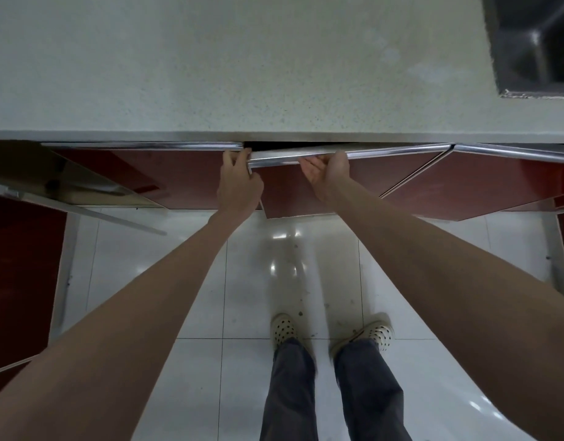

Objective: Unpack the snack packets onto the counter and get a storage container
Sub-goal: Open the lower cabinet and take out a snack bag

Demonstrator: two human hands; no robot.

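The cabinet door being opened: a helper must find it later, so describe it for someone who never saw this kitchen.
Under the speckled counter runs a row of red doors. The cabinet door stands just left of the sink; unlike its shut neighbours, it is ajar.

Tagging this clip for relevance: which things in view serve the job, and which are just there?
In use:
left hand, gripping the door's corner
right hand, under the metal top rail
red glossy cabinet door with metal trim, ajar
speckled pale stone counter

Just there:
steel sink
open red door at left

Steel sink [535, 43], white floor tiles [166, 297], spotted shoes [284, 329]
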